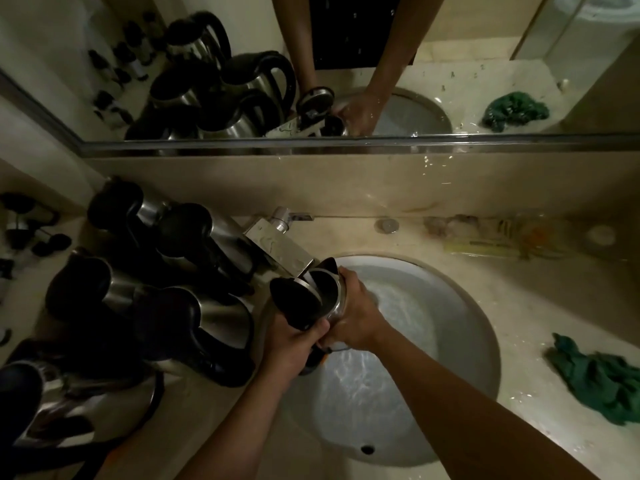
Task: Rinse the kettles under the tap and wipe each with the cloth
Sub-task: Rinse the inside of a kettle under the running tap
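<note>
From the head camera, both hands are on one kettle, held over the left side of the sink with its open mouth right under the tap. A stream of water runs from the spout into the kettle. The left hand has its fingers curled around the black handle at the near side, a firm grip. The right hand wraps around the steel body from the right, fingers bent against the metal. The lid stands flipped up toward the left. Water lies in the basin, rippling under the light. On the counter to the left stands a crowd of other kettles, steel with black handles, packed close together. The green cloth lies crumpled on the wet counter to the right of the sink, well apart from both hands. Above, the mirror repeats the scene: hands, kettles and cloth.
</note>
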